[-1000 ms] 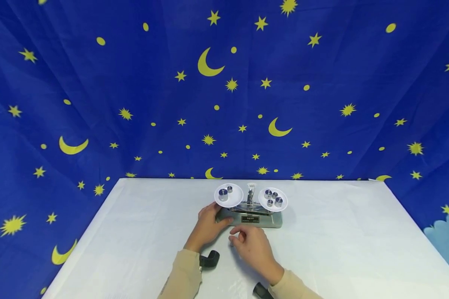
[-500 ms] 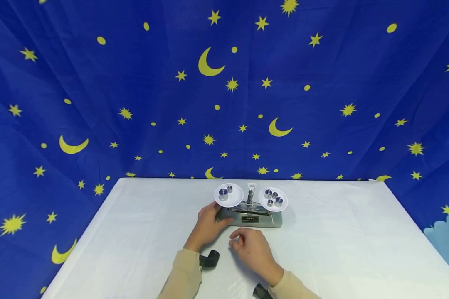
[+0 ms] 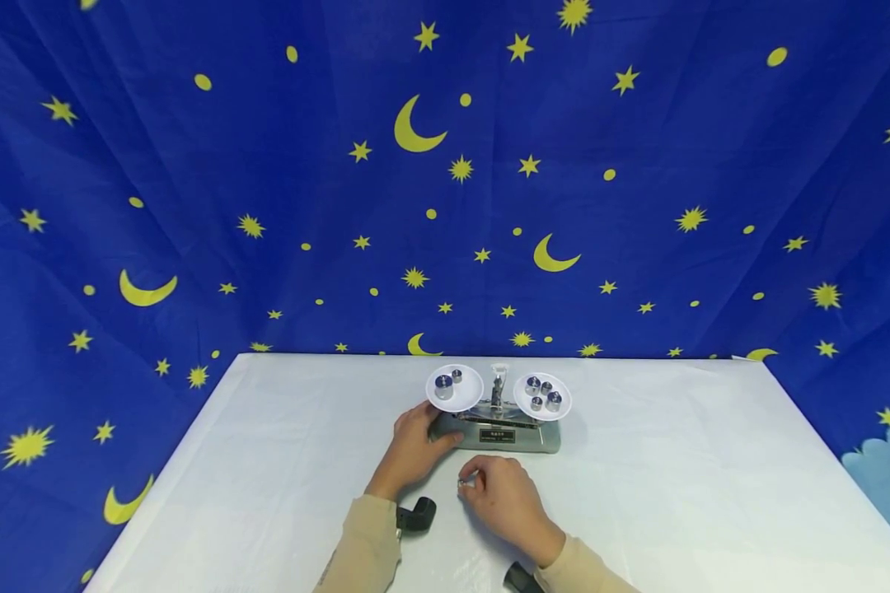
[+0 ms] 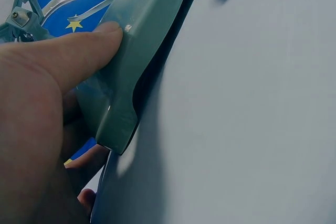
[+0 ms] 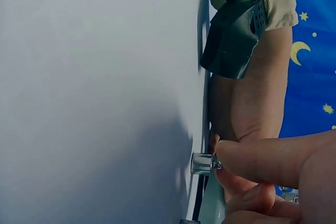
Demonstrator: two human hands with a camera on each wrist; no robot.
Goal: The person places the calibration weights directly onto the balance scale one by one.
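A balance scale with a grey-green base [image 3: 541, 438] stands on the white table. Its left end is in the grip of my left hand [image 3: 409, 449]; the left wrist view shows the thumb [image 4: 97, 51] on the base's face and the other fingers behind its end. Just in front of the scale, my right hand [image 3: 506, 498] pinches the knob of a small metal weight [image 5: 201, 163] between thumb and finger. Two weights, a larger [image 3: 443, 387] and a smaller one, sit on the left white pan [image 3: 470, 397]. Several weights sit on the right pan [image 3: 522, 403].
The white table [image 3: 675, 478] extends to both sides of the scale. Behind it hangs a blue curtain [image 3: 341, 198] with yellow stars and moons. A black wrist device [image 3: 417, 515] is on the left wrist, and another [image 3: 521, 576] is on the right.
My right hand has drawn back slightly from the scale's base, towards me, with the weight in its pinch. My left hand has stayed in place on the balance scale.
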